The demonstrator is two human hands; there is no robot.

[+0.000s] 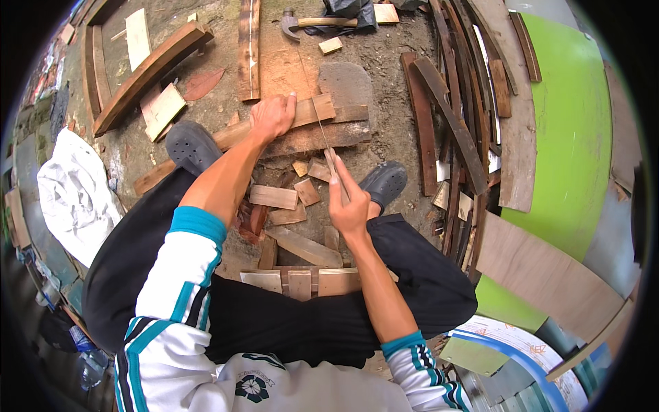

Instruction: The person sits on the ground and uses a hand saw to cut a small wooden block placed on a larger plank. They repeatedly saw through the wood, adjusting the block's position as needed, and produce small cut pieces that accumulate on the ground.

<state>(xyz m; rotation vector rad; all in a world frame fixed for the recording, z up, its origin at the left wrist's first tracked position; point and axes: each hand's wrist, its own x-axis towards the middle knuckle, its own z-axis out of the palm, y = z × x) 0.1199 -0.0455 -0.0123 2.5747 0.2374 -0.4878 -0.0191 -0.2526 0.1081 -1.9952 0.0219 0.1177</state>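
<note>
Head view: my saw (331, 158) crossed a plank (313, 112) near its right end.
My left hand (273, 118) had its fingers bent down over the plank; my right hand (351, 204) had its fingers wrapped around the saw's handle. Loose offcuts (274, 197) crowded the room between my shoes (386, 185). Bare ground (390, 96) opened between a grey slab (355, 81) by the plank's end and dark boards (419, 117) to the right.

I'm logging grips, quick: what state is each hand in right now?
Left hand: closed over a light-brown flat wooden strip.
Right hand: closed, holding a thin-bladed saw by its slim brownish handle.
</note>
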